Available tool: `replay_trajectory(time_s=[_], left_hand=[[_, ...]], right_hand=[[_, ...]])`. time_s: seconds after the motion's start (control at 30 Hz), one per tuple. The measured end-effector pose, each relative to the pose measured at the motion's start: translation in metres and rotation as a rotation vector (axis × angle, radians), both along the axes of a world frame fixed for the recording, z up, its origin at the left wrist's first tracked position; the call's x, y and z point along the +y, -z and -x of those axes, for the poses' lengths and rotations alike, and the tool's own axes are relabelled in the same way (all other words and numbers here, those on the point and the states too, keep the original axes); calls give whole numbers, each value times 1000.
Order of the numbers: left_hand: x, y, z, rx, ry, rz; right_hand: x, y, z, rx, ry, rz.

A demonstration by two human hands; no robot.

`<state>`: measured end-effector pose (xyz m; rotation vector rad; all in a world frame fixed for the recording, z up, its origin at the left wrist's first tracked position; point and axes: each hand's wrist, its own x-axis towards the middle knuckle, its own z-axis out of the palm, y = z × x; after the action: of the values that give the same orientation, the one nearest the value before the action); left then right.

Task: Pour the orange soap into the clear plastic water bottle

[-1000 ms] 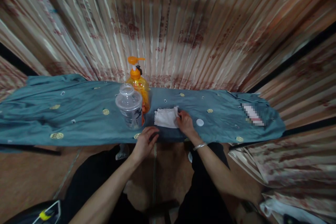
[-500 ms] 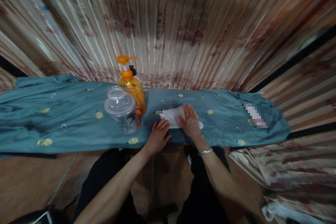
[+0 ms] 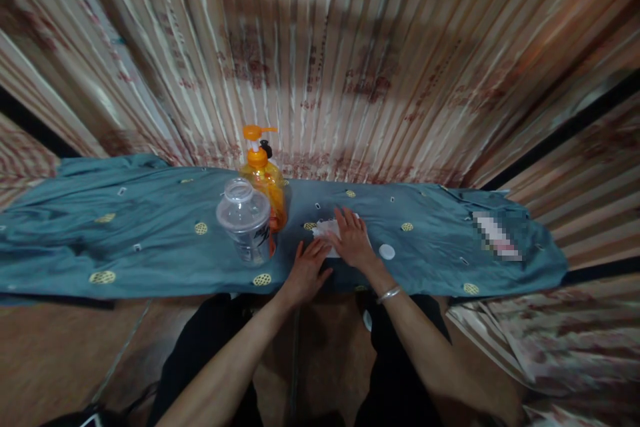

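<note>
Right hand [image 3: 354, 244] lies over white cloth [image 3: 326, 227], left hand [image 3: 306, 272] at its edge

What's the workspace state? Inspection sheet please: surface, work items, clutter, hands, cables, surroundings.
Surface: teal printed cover, wrinkled toward the left.
Work items: white cloth, partly hidden by the hands.
Clutter: clear plastic container, upright, in front of an orange pump bottle, contact unclear; white disc right of the cloth; pixelated item at far right, unidentifiable.
Hands: right hand spread over the cloth; left hand, fingertips at its near edge.
Cables: none identifiable; dark strap-like shape at lower left, too dim to tell.
Surroundings: patterned curtain behind; brown floor below.
</note>
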<state>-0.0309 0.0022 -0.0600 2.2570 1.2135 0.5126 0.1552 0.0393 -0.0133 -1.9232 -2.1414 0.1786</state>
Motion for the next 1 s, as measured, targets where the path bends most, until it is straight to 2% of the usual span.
replay_trajectory(time_s=[0.13,0.2,0.27,0.33,0.47,0.6,0.73,1.0], left_hand=[[6,6,3,-83,-64,-27],[9,10,7,-130,-88,-45],[13,13,11,-178,-100,-67],[15,16,15,-224,-103,-91],[17,20,21,-300,-98,-132],[17,22,24,-350,-106,-171],[13,20,24,-384,-118,-228],[-5,7,15,-445,-106,-348]], right_hand=[[42,-52,37,353,-254,-224],[62,-81,62,498,-335,-301],[78,-105,88,591,-375,-300],[91,-120,110,639,-406,-250],[107,-129,135,666,-429,-168],[113,-129,136,612,-401,-141],[105,-132,120,625,-357,-170],[77,-152,61,794,-210,-348]])
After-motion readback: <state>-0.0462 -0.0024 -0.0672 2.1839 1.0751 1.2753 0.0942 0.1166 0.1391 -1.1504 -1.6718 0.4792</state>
